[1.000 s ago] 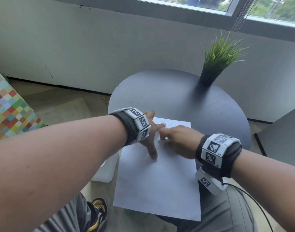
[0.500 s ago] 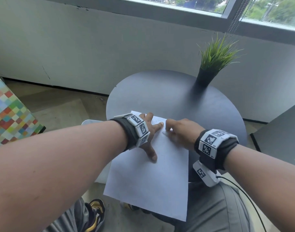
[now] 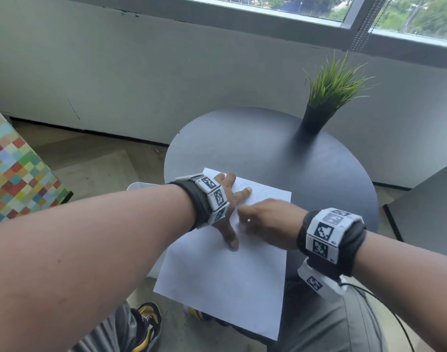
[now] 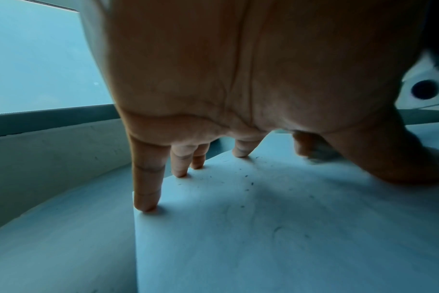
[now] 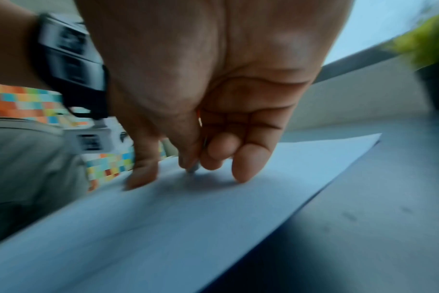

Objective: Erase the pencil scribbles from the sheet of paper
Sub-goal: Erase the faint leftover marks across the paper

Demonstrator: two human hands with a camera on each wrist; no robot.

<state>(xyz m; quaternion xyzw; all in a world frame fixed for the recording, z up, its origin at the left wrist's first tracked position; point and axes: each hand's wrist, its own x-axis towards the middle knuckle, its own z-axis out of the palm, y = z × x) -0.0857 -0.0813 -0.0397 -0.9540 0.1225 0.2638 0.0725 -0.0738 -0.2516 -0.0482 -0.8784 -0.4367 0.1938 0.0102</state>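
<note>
The left hand [image 3: 226, 212] lies spread on the sheet of paper [image 3: 225, 275], fingers [image 4: 147, 190] straight and splayed, their tips pressing the sheet near its far left corner, thumb stretched out toward 5 o'clock. The right hand [image 3: 268, 224] sits just beside it at 3 o'clock, fingers curled and pinching a small eraser [image 5: 192, 169] whose tip meets the paper; the wrist view is blurred, so little more of the eraser can be made out. Its little finger also touches the sheet.

The paper rests on the near edge of the round dark worktop [image 3: 242, 138], its near end hanging out past the rim over the person's lap. Faint pencil scribbles [image 3: 245, 185] show at the sheet's far end, at 12 o'clock from the right hand. Dark crumbs [image 4: 248, 183] dot the paper by the left fingertips.

A potted plant [image 3: 329, 97] stands on the worktop at 1 o'clock, well apart from both hands.
</note>
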